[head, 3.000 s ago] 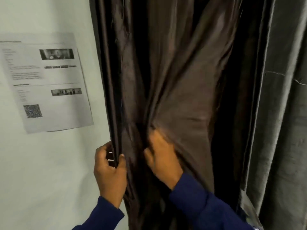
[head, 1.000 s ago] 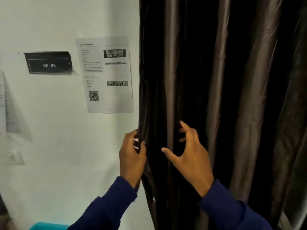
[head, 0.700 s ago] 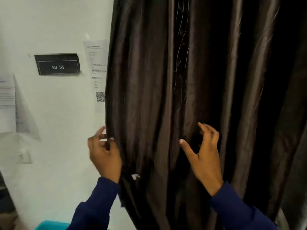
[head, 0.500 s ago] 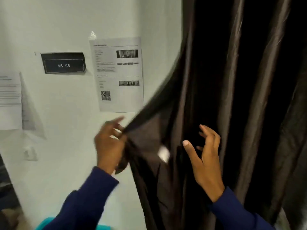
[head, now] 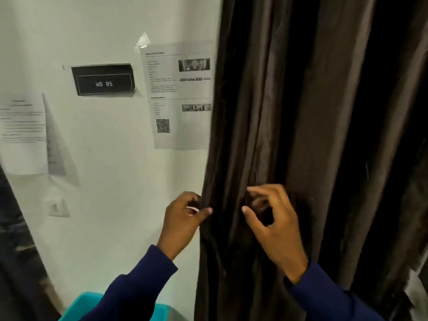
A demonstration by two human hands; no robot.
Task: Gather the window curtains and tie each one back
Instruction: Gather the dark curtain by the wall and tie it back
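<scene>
I count one dark curtain (head: 301, 135), my two hands, two printed sheets, one black sign (head: 103, 79), one teal bin (head: 92, 304).

White wall (head: 111, 205) carries a black sign (head: 103, 80) (reading "WS 05") and two printed sheets (head: 176, 96).

Curtain (head: 312, 135) was dark brown with a dull sheen, plain, right half of frame. Wall (head: 104, 193) was off-white, left half. Sign (head: 103, 80) at upper left was black with a thin white border and white letters. Printed sheet (head: 178, 96) at centre top was white with grey text, dark photo strips and a black-and-white QR square. Sleeves (head: 129, 290) at the bottom were navy blue. Bin (head: 78, 306) at lower left was turquoise.
</scene>
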